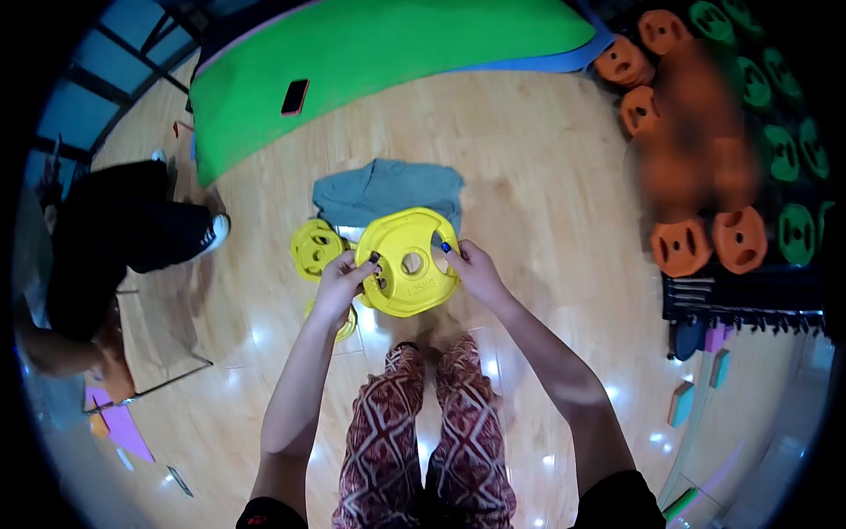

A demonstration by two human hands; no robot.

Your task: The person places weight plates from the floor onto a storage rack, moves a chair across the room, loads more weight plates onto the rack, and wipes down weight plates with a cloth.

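A yellow weight plate [410, 295] marked 1.25KG is held up in front of me, its broad face toward the camera. My left hand [342, 280] grips its left side, fingers through a handle slot. On the opposite side my right hand [476, 267] is wrapped round the rim at the other slot. Behind it, on the floor, lie another yellow plate [315, 250] and, lower down, one more yellow plate [347, 324], partly hidden by my left hand and wrist. A crumpled grey-blue cloth [379, 189] is spread just beyond the held plate.
A green mat [388, 53] with a phone [295, 97] on it stretches across the far side. Orange weight plates [680, 246] and green weight plates [797, 233] stand racked at the right. At the left, a person in black [106, 238] is beside a thin metal frame [167, 383].
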